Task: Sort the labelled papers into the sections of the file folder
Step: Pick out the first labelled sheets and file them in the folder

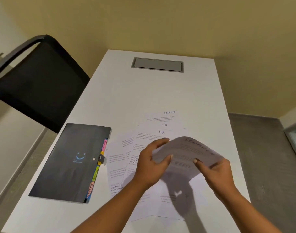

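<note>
White table (110, 98), seen from above. Both hands hold 1 sheet (186, 148) marked "FINANCE" in the air above a loose pile of papers (120, 165). Left hand (152, 165) pinches the sheet's left edge, thumb on top, fingers curled round the far side. Right hand (216, 172) pinches the near right edge, thumb on top, fingers underneath. The sheet bows upward between them. The pile lies fanned and overlapping on the table, right of centre; at its far end 3 headings read clearly: ADMIN (169, 112), then HR (164, 124), then HR again (161, 132). The held sheet and both hands hide the pile's middle, so the labels there cannot be read; hand and arm shadows darken the nearer pages. Folder (70, 163) lies flat and closed to the left of the pile, just beside it, black cover up with a blue smile mark, snap strap (101, 158) fastened over its right edge. Coloured tabs stick out along that edge toward the papers: pink (104, 145), green (95, 175), orange (91, 188); tab lettering mostly too small to read. Grey hatch (158, 64) sits flush in the table's far end. Black chair (36, 84) stands at the left side, back tilted over the table corner. Grey floor (261, 148) right, yellowish wall behind.
</note>
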`<control>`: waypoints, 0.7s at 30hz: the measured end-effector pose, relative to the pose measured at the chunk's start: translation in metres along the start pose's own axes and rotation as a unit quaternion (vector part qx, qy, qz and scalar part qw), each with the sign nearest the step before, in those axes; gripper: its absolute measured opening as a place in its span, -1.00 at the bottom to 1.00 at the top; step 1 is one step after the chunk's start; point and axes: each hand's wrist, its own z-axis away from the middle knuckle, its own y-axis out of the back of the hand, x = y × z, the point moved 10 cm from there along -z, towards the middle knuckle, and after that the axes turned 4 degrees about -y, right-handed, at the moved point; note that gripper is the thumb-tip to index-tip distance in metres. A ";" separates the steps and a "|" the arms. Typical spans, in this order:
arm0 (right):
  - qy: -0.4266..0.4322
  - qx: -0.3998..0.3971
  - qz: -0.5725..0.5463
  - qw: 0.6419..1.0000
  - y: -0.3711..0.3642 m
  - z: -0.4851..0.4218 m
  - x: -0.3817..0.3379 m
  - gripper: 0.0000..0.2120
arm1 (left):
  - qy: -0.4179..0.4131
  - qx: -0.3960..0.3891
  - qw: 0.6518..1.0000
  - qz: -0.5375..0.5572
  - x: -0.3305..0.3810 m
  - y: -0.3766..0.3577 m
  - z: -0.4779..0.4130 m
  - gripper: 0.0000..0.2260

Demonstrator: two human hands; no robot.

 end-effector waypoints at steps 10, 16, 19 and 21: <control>-0.046 0.012 -0.004 0.999 -0.005 -0.017 0.018 -0.77 | 0.063 0.033 0.996 0.051 -0.027 0.001 -0.019 -0.83; 0.018 0.035 -0.019 0.999 -0.004 -0.018 -0.003 -0.82 | -0.001 0.026 0.998 0.054 -0.007 0.003 -0.028 -0.69; -0.015 0.010 0.004 1.000 -0.014 -0.024 0.025 -0.79 | 0.032 0.023 0.998 0.046 -0.031 0.001 -0.030 -0.78; -0.046 -0.001 0.045 0.998 -0.020 -0.025 0.048 -0.82 | 0.076 0.035 0.996 0.041 -0.055 0.003 -0.026 -0.79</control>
